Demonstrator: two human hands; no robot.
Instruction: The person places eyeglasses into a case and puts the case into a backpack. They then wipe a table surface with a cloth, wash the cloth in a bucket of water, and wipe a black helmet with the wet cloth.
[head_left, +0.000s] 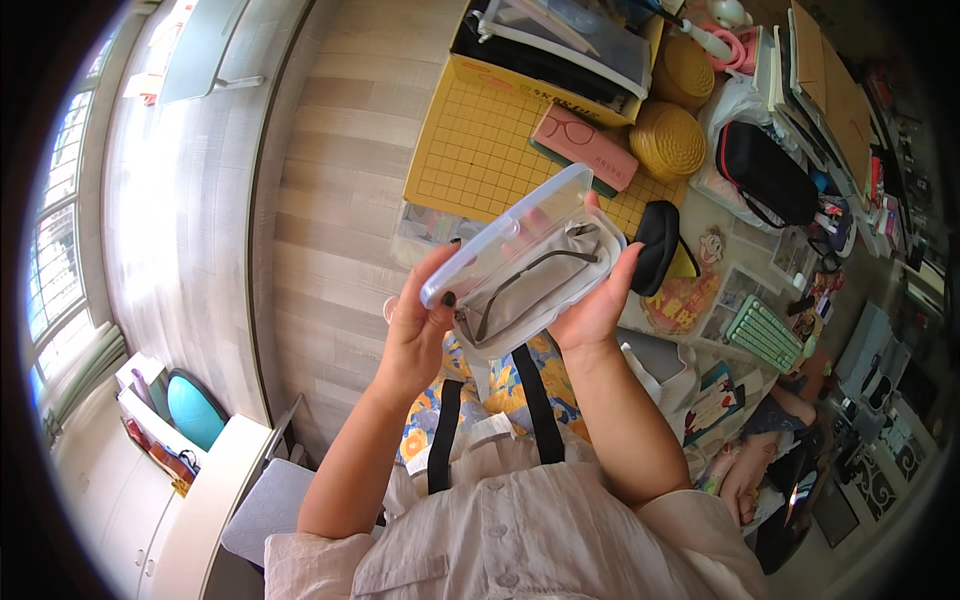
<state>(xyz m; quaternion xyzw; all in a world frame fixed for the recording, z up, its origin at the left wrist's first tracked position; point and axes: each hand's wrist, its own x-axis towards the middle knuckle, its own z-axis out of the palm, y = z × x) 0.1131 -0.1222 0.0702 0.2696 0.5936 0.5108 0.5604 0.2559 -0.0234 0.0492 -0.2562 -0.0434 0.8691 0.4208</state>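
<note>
Between my two hands is a clear plastic glasses case (491, 341), tilted, its lid (551, 196) raised partway. Inside lie glasses with a thin dark temple arm (501, 296) and a light grey cloth (555, 274). My left hand (420, 315) grips the case's left end near the lid's rim, thumb and fingertips on the plastic. From the right, my right hand (600, 300) supports the case's other end; some of its fingers are behind the plastic. Beyond the case, a pink glasses box (585, 146) rests on a yellow gridded board (480, 142). A black soft case (656, 247) lies just right of my right hand.
Behind the board stands a yellow box (547, 90) holding a zippered pouch. Two woven round containers (667, 141), a black zip case (769, 172) and a green keyboard (765, 334) are farther right. Another person's bare legs (750, 465) show at lower right.
</note>
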